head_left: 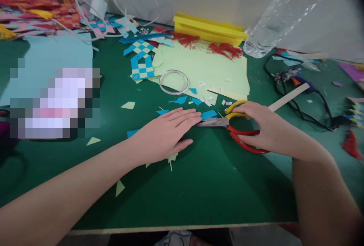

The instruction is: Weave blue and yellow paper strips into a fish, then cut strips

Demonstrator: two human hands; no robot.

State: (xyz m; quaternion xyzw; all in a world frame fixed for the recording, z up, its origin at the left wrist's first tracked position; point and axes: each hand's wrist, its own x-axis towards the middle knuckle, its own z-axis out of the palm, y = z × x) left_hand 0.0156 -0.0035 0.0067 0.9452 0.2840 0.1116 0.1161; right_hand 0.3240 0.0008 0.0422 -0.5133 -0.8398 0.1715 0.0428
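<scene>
My right hand (pixel 261 124) holds a pair of scissors (pixel 220 122) by its yellow and red handles, the blades pointing left. My left hand (pixel 170 132) lies flat, palm down, on the green table, its fingers stretched toward the blades. The blade tips reach the left fingertips, where the hand hides them. Blue paper (pixel 209 115) lies just behind the blades, and another blue piece (pixel 133 133) pokes out beside the left wrist. Pale green scraps (pixel 172 158) show under the left hand's near edge; anything else beneath the palm is hidden.
Behind my hands lie a roll of tape (pixel 160 82), pale green sheets (pixel 216 71), red tassels (pixel 224 50) and woven paper fish (pixel 142 67). A yellow folded piece (pixel 209 29) and a clear bottle (pixel 264 33) stand by the wall. A black cable (pixel 298 107) lies right, a blurred-out screen (pixel 57 101) left.
</scene>
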